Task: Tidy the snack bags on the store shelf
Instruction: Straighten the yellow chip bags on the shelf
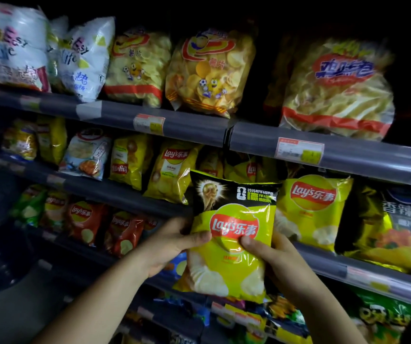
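Nearest me, both hands had the yellow-green Lay's bag [229, 247] pinched between them: the left hand [169, 244] laid its thumb across the front beside the logo with its fingers curled behind the left edge, and the right hand [276, 261] mirrored it, its fingers hidden behind the packet. The bag hung upright in the air, just in front of the middle shelf rail [373, 276] and not yet set down, so I'd call this one half done. Beyond it a matching yellow bag [311, 209] stood straight at right, while the leaning bag [172, 170] farther left looked left to sort.
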A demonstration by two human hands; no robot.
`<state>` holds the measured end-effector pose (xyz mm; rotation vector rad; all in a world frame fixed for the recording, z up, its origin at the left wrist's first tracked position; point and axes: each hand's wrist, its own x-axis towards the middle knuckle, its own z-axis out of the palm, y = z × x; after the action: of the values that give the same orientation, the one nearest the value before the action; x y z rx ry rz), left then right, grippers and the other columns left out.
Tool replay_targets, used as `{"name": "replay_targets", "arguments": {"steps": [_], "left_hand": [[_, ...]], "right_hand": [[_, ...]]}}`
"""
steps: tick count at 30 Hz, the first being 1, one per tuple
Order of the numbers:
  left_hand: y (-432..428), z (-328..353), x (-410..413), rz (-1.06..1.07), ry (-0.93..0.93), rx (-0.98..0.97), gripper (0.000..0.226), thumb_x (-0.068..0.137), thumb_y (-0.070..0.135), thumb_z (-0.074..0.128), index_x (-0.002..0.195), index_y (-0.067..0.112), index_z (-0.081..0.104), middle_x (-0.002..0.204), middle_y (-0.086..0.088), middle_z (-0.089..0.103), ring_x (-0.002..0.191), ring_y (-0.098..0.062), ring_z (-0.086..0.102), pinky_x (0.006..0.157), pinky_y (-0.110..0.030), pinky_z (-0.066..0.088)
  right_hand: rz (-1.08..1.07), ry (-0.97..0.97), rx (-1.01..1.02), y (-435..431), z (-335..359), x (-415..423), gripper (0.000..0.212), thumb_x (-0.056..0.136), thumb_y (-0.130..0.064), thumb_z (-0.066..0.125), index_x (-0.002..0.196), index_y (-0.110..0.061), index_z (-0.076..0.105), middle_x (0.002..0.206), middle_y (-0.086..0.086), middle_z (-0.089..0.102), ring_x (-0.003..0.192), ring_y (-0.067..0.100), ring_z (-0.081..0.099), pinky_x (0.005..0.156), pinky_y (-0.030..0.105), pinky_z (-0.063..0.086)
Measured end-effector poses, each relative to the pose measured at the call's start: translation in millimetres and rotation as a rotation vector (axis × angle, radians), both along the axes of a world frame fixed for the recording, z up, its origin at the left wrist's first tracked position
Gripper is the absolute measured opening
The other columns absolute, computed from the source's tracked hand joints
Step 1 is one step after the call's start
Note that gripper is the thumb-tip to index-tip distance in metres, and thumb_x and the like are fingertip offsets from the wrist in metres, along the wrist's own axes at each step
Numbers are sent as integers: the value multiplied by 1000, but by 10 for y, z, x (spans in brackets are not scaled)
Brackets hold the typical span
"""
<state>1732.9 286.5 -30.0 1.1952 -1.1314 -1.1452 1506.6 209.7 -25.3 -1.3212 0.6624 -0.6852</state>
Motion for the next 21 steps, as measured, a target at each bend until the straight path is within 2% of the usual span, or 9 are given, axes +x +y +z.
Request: {"name": "replay_targets", "arguments": {"steps": [3, 5, 8, 10, 13, 15, 18, 21], "left_hand": [[-64, 138, 5, 131, 97, -99, 79, 55, 58, 88, 120, 15, 69, 121, -10, 73, 118, -29, 65, 109, -51, 43], [-124, 294, 9, 226, 144, -196, 61, 60, 47, 88, 110, 15, 73, 112, -12, 76, 111, -31, 69, 102, -48, 47], [-217, 464, -11, 269, 78, -288, 29, 70, 24, 84, 95, 11, 77, 96, -15, 78, 94, -30, 74, 89, -41, 55], [-282, 505, 3, 257, 91, -279, 20, 71, 24, 82, 87, 13, 79, 90, -12, 79, 87, -26, 75, 87, -40, 56], [-375, 536, 96, 197, 142, -213, 22, 69, 27, 74, 81, 10, 79, 84, -12, 78, 81, -25, 75, 80, -37, 57], [-429, 557, 181, 151, 233, -123, 25, 70, 27, 71, 83, 6, 75, 84, -13, 77, 78, -25, 74, 74, -36, 58], [-472, 569, 271, 90, 301, -29, 19, 82, 23, 65, 84, 8, 76, 92, -15, 77, 85, -28, 73, 84, -43, 56], [-536, 538, 367, 44, 313, -4, 35, 96, 23, 56, 73, 17, 82, 91, -10, 79, 84, -24, 75, 87, -43, 55]], "right_hand": [[-35, 43, -29, 46, 57, -51, 54, 75, -22, 87, 123, -14, 65, 112, 9, 81, 103, 29, 78, 88, 44, 62], [-12, 75, -60, 51, 72, -69, 57, 74, -18, 89, 126, -13, 64, 113, 8, 81, 104, 28, 78, 84, 39, 63], [-21, 71, -79, 45, 84, -72, 52, 74, -17, 80, 123, -14, 64, 112, 6, 81, 102, 25, 78, 80, 32, 63], [-48, 60, -91, 51, 109, -58, 46, 78, -17, 77, 122, -14, 64, 112, 6, 81, 102, 25, 78, 78, 30, 63], [-88, 54, -86, 61, 152, -32, 38, 84, -18, 80, 119, -13, 68, 108, 6, 82, 98, 25, 79, 75, 29, 64], [-98, 42, -57, 42, 156, -23, 30, 85, -19, 79, 113, -16, 70, 107, 10, 82, 97, 28, 79, 76, 33, 65], [-119, 42, -27, 8, 147, 33, 33, 83, -22, 75, 114, -15, 69, 110, 15, 81, 101, 35, 78, 83, 42, 65], [-137, 50, -23, -59, 106, 133, 39, 76, -30, 82, 111, -16, 72, 110, 17, 80, 100, 37, 78, 84, 45, 64]]}}
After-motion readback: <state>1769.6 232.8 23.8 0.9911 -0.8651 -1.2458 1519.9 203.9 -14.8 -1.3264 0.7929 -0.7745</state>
